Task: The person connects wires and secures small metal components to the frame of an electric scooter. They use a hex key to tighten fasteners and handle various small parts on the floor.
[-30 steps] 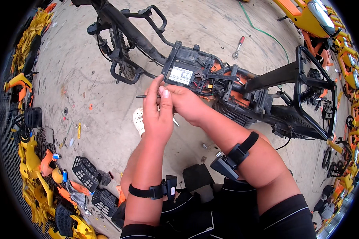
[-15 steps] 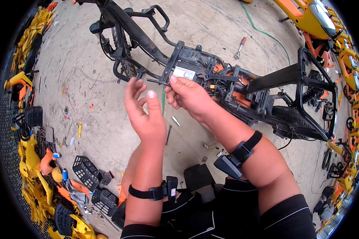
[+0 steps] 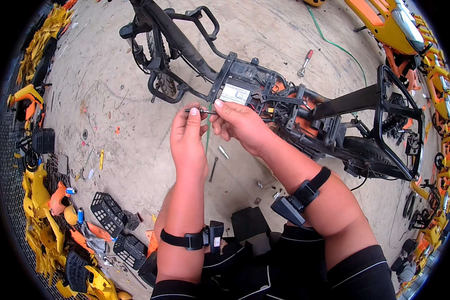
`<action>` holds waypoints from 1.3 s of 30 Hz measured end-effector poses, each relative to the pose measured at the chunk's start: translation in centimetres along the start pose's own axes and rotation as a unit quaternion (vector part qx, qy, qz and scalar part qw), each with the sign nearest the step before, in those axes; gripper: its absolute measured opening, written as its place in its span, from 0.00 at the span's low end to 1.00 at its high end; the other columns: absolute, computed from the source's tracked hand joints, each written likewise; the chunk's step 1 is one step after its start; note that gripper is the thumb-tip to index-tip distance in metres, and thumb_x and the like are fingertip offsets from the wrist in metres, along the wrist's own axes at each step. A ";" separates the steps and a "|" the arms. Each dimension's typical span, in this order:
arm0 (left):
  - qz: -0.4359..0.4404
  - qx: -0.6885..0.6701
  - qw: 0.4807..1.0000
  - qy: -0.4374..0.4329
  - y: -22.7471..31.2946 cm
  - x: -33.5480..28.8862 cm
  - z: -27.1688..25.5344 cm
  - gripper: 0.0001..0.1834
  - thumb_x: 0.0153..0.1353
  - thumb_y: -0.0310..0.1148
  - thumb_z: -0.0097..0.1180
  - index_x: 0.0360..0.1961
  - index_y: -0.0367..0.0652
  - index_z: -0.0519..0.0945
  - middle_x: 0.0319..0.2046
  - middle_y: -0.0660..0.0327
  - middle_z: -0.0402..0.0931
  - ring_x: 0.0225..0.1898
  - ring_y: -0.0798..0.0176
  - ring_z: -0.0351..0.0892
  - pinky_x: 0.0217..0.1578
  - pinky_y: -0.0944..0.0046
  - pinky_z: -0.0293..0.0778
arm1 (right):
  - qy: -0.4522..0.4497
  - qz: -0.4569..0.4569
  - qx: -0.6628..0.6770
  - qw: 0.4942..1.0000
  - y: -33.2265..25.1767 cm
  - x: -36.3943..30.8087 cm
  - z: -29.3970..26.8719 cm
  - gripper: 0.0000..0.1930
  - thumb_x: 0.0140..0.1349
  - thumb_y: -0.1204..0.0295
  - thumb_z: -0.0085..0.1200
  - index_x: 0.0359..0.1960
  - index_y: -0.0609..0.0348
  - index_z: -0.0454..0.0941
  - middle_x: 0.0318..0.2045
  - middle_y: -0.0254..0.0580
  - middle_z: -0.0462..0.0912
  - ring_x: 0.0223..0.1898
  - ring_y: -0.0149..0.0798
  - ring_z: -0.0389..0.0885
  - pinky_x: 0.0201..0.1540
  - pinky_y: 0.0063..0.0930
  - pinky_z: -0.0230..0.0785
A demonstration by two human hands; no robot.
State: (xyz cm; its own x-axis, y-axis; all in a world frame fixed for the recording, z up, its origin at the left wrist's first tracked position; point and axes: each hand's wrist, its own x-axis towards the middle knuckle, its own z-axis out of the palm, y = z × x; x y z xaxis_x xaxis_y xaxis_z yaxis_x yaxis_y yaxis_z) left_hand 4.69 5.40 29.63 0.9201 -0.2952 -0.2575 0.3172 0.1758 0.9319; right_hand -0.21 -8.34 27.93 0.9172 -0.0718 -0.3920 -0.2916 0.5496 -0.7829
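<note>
Between my two hands, level with the fingertips, is a thin bolt-like rod [image 3: 206, 111], dark with a shiny metal stretch. My left hand [image 3: 189, 137] pinches its left end between thumb and fingers. The right end sits in the pinched fingers of my right hand [image 3: 241, 124]. Just beyond them lies a stripped black two-wheeler frame [image 3: 352, 101], with a white-labelled box [image 3: 235, 93], wiring and orange parts inside it. My right hand is close to the frame's near edge, in front of the box. Fingers hide part of the rod.
A red-handled ratchet [image 3: 305, 62] lies beyond the frame. Nearer, a metal socket-like piece [image 3: 223, 152] and a slim wrench [image 3: 213, 170] rest on the concrete. Yellow body panels [image 3: 45, 225] and black crates [image 3: 108, 215] crowd the left; yellow-orange vehicles [image 3: 380, 22] line the right.
My left hand was spread apart from the rod, which only my right hand held. It has moved right and closed on the rod's left end. The view has shifted slightly.
</note>
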 end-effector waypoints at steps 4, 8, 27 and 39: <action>-0.024 -0.037 0.999 -0.017 -0.1 -0.1 0.0 0.16 0.73 0.39 0.52 0.53 0.39 0.75 0.42 0.61 0.78 0.46 0.67 0.75 0.48 0.64 0.69 | -0.008 -0.003 -0.001 1.000 -0.1 -0.1 0.0 0.22 0.77 0.53 0.44 0.37 0.58 0.80 0.23 0.33 0.79 0.23 0.26 0.71 0.29 0.20 0.63; -0.043 -0.069 0.996 -0.028 0.0 -0.1 0.0 0.16 0.73 0.39 0.52 0.53 0.39 0.75 0.42 0.60 0.78 0.45 0.66 0.75 0.48 0.63 0.70 | -0.003 -0.004 0.011 1.000 0.0 -0.1 0.1 0.22 0.76 0.52 0.46 0.36 0.60 0.80 0.21 0.32 0.78 0.20 0.24 0.70 0.25 0.20 0.63; -0.105 -0.168 0.980 0.028 -0.2 0.3 -0.7 0.14 0.73 0.41 0.54 0.52 0.44 0.76 0.44 0.66 0.78 0.45 0.70 0.75 0.46 0.66 0.68 | 0.010 -0.018 0.004 1.000 0.2 -0.2 -0.2 0.12 0.70 0.62 0.56 0.45 0.57 0.78 0.34 0.33 0.81 0.28 0.26 0.76 0.31 0.22 0.65; -0.077 -0.138 0.987 0.014 0.2 0.5 -0.6 0.11 0.74 0.39 0.52 0.51 0.46 0.76 0.45 0.67 0.78 0.45 0.72 0.75 0.46 0.67 0.68 | 0.028 -0.041 -0.030 0.998 0.2 -0.1 -0.2 0.10 0.69 0.65 0.58 0.42 0.60 0.80 0.32 0.32 0.82 0.28 0.24 0.75 0.31 0.20 0.66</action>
State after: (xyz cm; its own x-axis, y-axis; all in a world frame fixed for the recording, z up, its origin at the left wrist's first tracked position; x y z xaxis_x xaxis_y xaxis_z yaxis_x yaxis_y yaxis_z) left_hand 5.32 5.86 29.52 0.8605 -0.3130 -0.4021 0.5016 0.3816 0.7764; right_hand -0.40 -8.40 27.66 0.9221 -0.1617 -0.3514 -0.2340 0.4902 -0.8396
